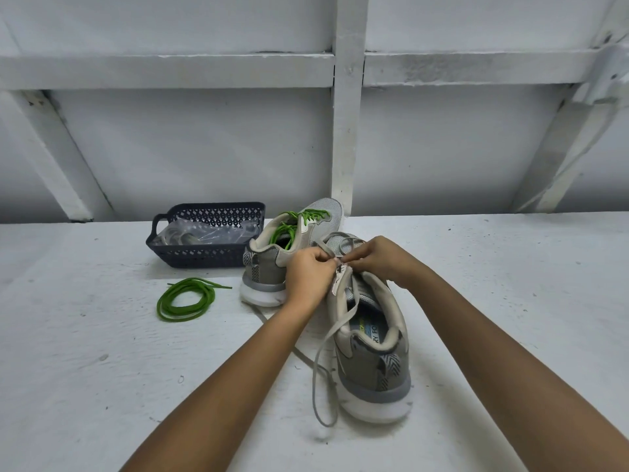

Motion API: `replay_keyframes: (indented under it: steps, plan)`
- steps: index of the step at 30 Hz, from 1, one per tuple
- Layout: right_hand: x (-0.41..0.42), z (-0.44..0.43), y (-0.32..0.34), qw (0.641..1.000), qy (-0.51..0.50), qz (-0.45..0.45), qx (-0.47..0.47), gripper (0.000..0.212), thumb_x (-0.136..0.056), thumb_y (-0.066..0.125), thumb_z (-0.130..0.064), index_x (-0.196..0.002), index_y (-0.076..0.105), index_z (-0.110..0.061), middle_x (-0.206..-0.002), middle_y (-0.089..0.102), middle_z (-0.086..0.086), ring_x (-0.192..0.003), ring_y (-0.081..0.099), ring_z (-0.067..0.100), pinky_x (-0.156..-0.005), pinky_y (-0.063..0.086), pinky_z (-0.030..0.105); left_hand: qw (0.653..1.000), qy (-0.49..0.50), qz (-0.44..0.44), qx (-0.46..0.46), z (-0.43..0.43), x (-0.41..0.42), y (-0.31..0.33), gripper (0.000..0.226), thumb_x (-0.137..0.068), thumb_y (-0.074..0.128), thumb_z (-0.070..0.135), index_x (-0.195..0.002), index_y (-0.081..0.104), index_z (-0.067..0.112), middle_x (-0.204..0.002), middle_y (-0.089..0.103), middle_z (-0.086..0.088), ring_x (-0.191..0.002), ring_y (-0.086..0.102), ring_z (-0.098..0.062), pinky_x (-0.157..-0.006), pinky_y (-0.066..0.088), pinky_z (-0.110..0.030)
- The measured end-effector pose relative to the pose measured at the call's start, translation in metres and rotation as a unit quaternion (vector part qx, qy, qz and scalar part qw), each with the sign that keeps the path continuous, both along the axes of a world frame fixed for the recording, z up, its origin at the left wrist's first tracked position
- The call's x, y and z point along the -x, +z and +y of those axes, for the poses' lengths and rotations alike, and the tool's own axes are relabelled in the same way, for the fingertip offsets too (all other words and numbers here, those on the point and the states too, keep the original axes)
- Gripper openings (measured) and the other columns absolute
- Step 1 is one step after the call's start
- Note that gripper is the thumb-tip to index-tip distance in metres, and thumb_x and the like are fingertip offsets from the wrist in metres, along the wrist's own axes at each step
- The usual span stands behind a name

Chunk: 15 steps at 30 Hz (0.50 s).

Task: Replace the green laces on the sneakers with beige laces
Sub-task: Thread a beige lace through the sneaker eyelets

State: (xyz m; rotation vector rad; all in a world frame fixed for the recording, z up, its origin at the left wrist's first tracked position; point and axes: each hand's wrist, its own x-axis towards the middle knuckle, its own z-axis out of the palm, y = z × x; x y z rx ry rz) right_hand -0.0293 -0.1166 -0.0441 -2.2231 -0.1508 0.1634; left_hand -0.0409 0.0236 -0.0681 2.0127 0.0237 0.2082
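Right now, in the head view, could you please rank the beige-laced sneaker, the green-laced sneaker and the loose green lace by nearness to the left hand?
1. Beige-laced sneaker: under the left hand, which pinches its beige lace.
2. Green-laced sneaker: just behind, slightly left.
3. Loose green lace: coiled on the table, farther left.

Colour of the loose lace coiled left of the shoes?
Coiled lace is bright green; head view.
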Motion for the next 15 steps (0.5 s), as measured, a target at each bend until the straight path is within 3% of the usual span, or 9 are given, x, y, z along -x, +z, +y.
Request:
replay_keyframes:
  steps: [4, 7, 10, 11, 12, 13, 14, 15]
  plan:
    - [-0.001, 0.003, -0.003, 1.000, -0.011, 0.021, 0.002, 0.015, -0.079, 0.071, -0.007, -0.093, 0.075, -0.010, -0.091, 0.071, 0.009, -0.078, 0.056, 0.010, -0.071, 0.044, 0.020, 0.998, -0.034, 0.034, -0.041, 0.006, 0.002, 0.005, 0.030, -0.085, 0.066, 0.020, -0.056, 0.064, 0.018, -0.051, 0.056, -0.001, -0.052, 0.048, -0.013, -0.057, 0.038, -0.027]
    - [-0.004, 0.005, -0.008, 0.999, -0.033, 0.020, 0.029, 0.011, -0.076, 0.072, -0.014, -0.071, 0.073, -0.024, -0.082, 0.070, 0.006, -0.082, 0.056, 0.014, -0.079, 0.046, 0.028, 0.994, -0.058, 0.059, -0.070, 0.009, 0.006, 0.009, 0.041, -0.090, 0.060, 0.025, -0.050, 0.056, 0.016, -0.043, 0.045, 0.001, -0.049, 0.040, -0.015, -0.055, 0.031, -0.027]
    - [-0.002, 0.007, -0.007, 0.999, -0.030, 0.017, 0.040, 0.018, -0.080, 0.069, -0.018, -0.065, 0.066, -0.028, -0.071, 0.064, -0.001, -0.077, 0.053, 0.013, -0.073, 0.043, 0.024, 0.993, -0.077, 0.088, -0.028, 0.008, 0.020, 0.017, 0.055, -0.093, 0.050, 0.045, -0.047, 0.048, 0.017, -0.039, 0.043, 0.009, -0.051, 0.042, -0.014, -0.053, 0.031, -0.028]
    - [0.000, 0.006, -0.005, 0.999, -0.024, 0.019, 0.035, 0.015, -0.082, 0.067, -0.018, -0.068, 0.067, -0.024, -0.068, 0.061, -0.004, -0.072, 0.052, 0.011, -0.066, 0.041, 0.020, 0.991, -0.094, 0.099, 0.005, 0.007, 0.026, 0.019, 0.053, -0.091, 0.047, 0.057, -0.055, 0.057, 0.019, -0.049, 0.055, 0.012, -0.061, 0.052, -0.014, -0.061, 0.039, -0.027]
    - [0.002, 0.005, -0.003, 0.999, -0.020, 0.023, 0.022, 0.014, -0.085, 0.065, -0.016, -0.072, 0.066, -0.020, -0.066, 0.058, -0.005, -0.066, 0.050, 0.008, -0.059, 0.039, 0.015, 0.988, -0.112, 0.107, 0.026, 0.007, 0.030, 0.020, 0.052, -0.086, 0.045, 0.066, -0.077, 0.069, 0.020, -0.075, 0.068, 0.011, -0.081, 0.061, -0.014, -0.077, 0.046, -0.028]
    - [0.005, 0.004, 0.000, 0.999, -0.020, 0.028, 0.004, 0.014, -0.086, 0.062, -0.012, -0.073, 0.064, -0.017, -0.065, 0.057, -0.004, -0.061, 0.048, 0.006, -0.052, 0.037, 0.012, 0.985, -0.125, 0.114, 0.030, 0.006, 0.035, 0.020, 0.060, -0.083, 0.046, 0.070, -0.109, 0.068, 0.021, -0.106, 0.068, 0.007, -0.106, 0.059, -0.016, -0.095, 0.042, -0.028]
    - [0.007, 0.002, 0.001, 0.999, -0.024, 0.031, -0.017, 0.017, -0.086, 0.060, -0.008, -0.072, 0.062, -0.016, -0.066, 0.056, -0.001, -0.059, 0.047, 0.006, -0.048, 0.036, 0.011, 0.985, -0.128, 0.118, 0.012, 0.006, 0.040, 0.020, 0.070, -0.083, 0.050, 0.067, -0.134, 0.053, 0.018, -0.128, 0.058, 0.003, -0.124, 0.050, -0.017, -0.104, 0.034, -0.027]
    - [0.009, 0.001, 0.002, 0.999, -0.029, 0.031, -0.032, 0.018, -0.086, 0.059, -0.006, -0.071, 0.061, -0.015, -0.067, 0.057, 0.002, -0.058, 0.045, 0.008, -0.045, 0.035, 0.012, 0.985, -0.123, 0.115, -0.018, 0.005, 0.043, 0.017, 0.075, -0.085, 0.055, 0.059, -0.144, 0.038, 0.016, -0.140, 0.048, -0.001, -0.133, 0.041, -0.018, -0.107, 0.030, -0.028]
